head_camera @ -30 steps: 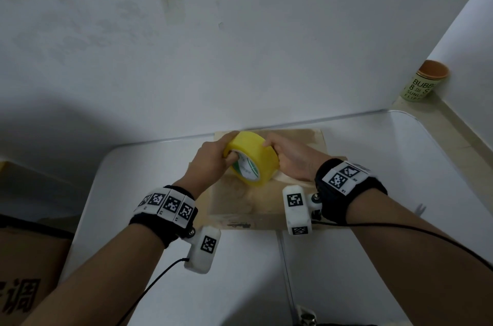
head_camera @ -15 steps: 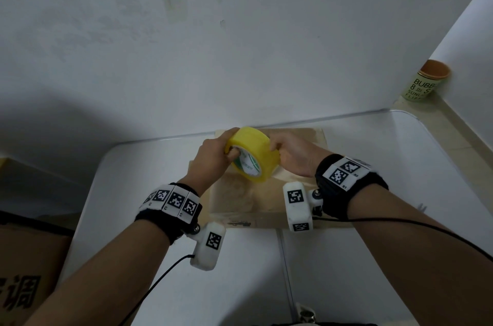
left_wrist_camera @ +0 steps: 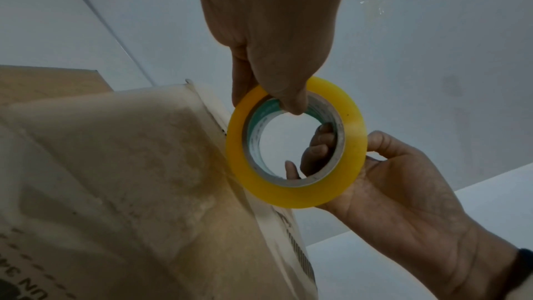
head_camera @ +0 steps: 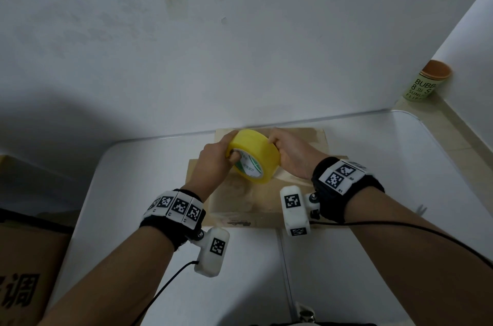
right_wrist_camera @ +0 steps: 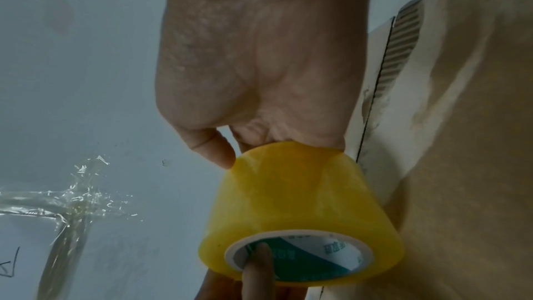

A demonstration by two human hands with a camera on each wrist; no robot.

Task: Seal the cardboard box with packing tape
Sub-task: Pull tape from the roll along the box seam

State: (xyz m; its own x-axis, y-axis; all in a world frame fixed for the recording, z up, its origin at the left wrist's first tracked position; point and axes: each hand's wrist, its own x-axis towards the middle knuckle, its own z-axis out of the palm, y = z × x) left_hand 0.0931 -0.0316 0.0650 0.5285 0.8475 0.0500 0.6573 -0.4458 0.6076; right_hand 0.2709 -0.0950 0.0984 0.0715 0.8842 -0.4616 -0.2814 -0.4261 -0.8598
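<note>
Fingers of left hand (head_camera: 213, 163): curled on the roll of yellow packing tape (head_camera: 253, 156), thumb (left_wrist_camera: 291, 97) hooked inside the core, other fingers on the outer side.
Fingers of right hand (head_camera: 290, 157): closed around the opposite side of the roll, fingertips (left_wrist_camera: 317, 145) visible through the hole.
Tape roll: was held in the air on its edge, just above the cardboard box (head_camera: 266, 200).
Box: lay flat on the white table (head_camera: 400, 179), near the wall (head_camera: 240, 45).
Paper cup (head_camera: 426, 83): stood on the floor at the right, well apart.

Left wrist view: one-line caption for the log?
Both hands hold the yellow tape roll above the cardboard box.
</note>
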